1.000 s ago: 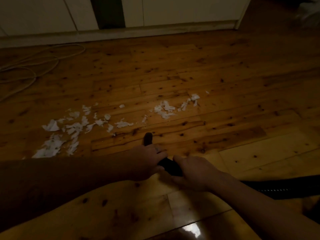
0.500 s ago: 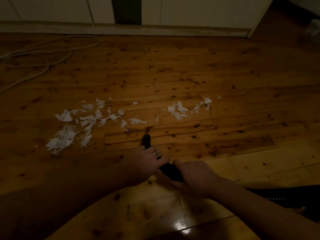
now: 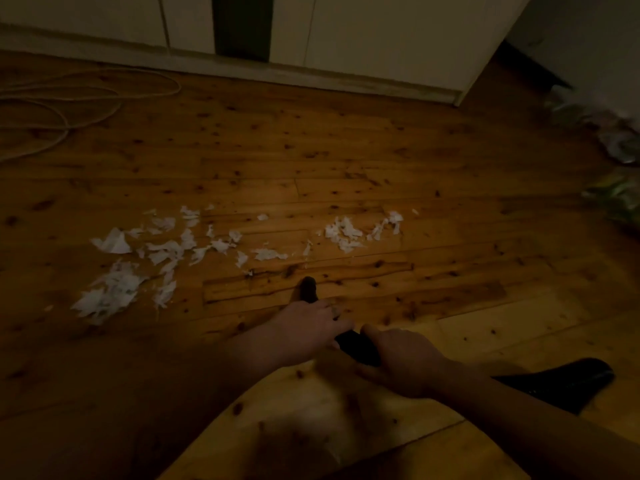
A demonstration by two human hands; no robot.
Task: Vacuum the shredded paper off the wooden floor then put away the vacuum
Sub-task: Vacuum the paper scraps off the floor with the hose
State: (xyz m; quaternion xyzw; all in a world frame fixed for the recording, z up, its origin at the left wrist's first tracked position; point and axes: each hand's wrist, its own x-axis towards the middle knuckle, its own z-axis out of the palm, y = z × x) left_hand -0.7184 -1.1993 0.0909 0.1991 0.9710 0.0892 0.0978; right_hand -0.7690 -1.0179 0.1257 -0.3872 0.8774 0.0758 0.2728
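White shredded paper lies on the wooden floor (image 3: 346, 161) in two patches: a large scatter (image 3: 145, 258) at the left and a smaller clump (image 3: 349, 232) in the middle. Both my hands hold a black vacuum nozzle tube (image 3: 353, 342) low over the floor. My left hand (image 3: 308, 329) grips its front part, and my right hand (image 3: 401, 358) grips it just behind. The tube's dark tip (image 3: 308, 287) sticks out ahead of my left hand, a short way short of the paper. A black ribbed hose (image 3: 561, 379) trails off to the right behind my right arm.
A pale cord (image 3: 69, 102) lies looped on the floor at the far left. White cabinet doors (image 3: 381, 32) with a plinth run along the back. Blurred greenish bags (image 3: 620, 195) sit at the right edge.
The view has swung to the right and pulled back a little, so the right-hand bags show. Both hands keep their hold on the nozzle tube, which stays near the same spot.
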